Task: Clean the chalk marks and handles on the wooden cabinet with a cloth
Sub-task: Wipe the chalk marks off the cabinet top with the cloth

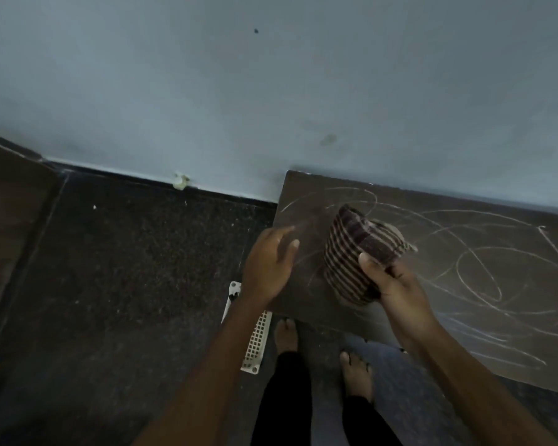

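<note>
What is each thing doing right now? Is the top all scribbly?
Cabinet top: scribbled over, not clean.
Chalk marks: loops across the top, unwiped.
Striped cloth: bunched, on the top, gripped.
Right hand: grips the cloth.
Left hand: open, at the top's left edge.
White grid: lying on the floor.

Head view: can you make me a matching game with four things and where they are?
1 striped cloth
2 chalk marks
3 white grid panel
4 left hand

A on the floor beside the wooden cabinet
B scribbled across the cabinet top
C gripped by the right hand
D open, over the cabinet's left edge

Pairs: 1-C, 2-B, 3-A, 4-D
</note>
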